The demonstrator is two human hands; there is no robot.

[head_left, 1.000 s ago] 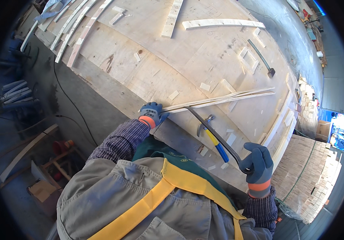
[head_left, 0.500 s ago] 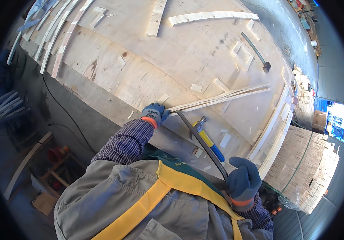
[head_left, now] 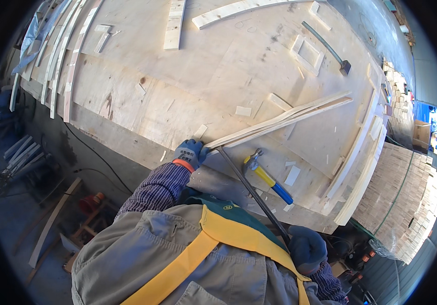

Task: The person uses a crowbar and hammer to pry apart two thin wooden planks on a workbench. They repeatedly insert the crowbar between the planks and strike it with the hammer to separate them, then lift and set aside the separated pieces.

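Observation:
My left hand (head_left: 191, 154), in a blue-grey glove with an orange cuff, is closed on the near end of some long, thin wooden strips (head_left: 289, 118). The strips lie slantwise across the plywood table and part from each other toward their far right end. A dark metal pry bar (head_left: 251, 190) touches the strips just right of that hand. Its other end runs back to my right hand (head_left: 308, 250), a gloved fist low beside my body. Right of the bar lies a claw hammer (head_left: 267, 176) with a yellow and blue handle, touched by neither hand.
A mallet (head_left: 326, 49) with a dark square head lies at the far right of the plywood table (head_left: 213, 91). Long wooden strips (head_left: 71, 66) overhang its left edge; others (head_left: 363, 173) lie along the right. Stacked wood blocks (head_left: 401, 188) stand beyond. A cable (head_left: 96, 155) hangs at left.
The view has shifted, with the table's contents displaced in it. My right hand has curled more tightly, its raised finger or thumb now folded in. My left hand keeps its hold on the strips.

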